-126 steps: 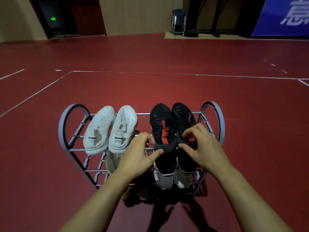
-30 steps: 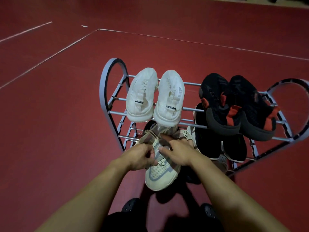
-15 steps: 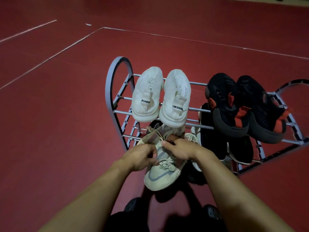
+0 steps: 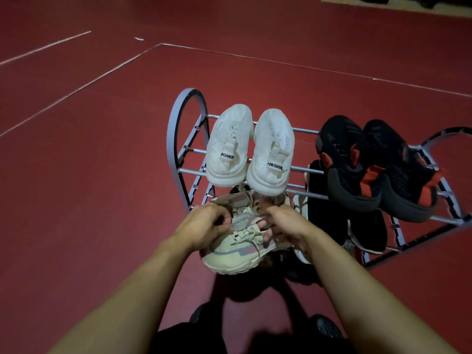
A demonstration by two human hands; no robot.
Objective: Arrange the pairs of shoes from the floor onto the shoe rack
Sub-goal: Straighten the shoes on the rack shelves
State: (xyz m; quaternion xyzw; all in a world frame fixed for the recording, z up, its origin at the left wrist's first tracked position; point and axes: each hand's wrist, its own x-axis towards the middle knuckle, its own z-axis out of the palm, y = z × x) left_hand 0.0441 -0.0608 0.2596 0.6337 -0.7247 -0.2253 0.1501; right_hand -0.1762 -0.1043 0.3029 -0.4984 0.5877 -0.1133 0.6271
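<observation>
A grey metal shoe rack (image 4: 176, 139) stands on the red floor. On its top tier sit a white pair of shoes (image 4: 250, 152) at the left and a black-and-red pair (image 4: 370, 164) at the right. At the rack's lower left front, a beige knit sneaker (image 4: 229, 254) points toward me, toe over the floor. My left hand (image 4: 204, 226) grips its left side and my right hand (image 4: 288, 226) grips its right side by the laces. A second beige shoe is mostly hidden behind my right hand. Dark shoes (image 4: 329, 213) fill the lower right tier.
Red sports floor with white lines (image 4: 102, 75) stretches all around the rack. My dark shoes (image 4: 324, 328) show at the bottom edge, just in front of the rack. A pale mat (image 4: 383, 6) lies far back right.
Both hands were on the black-and-red pair on the top tier, then moved down to the beige sneaker. Over the last second the sneaker has been tilted and shifted slightly in my grip.
</observation>
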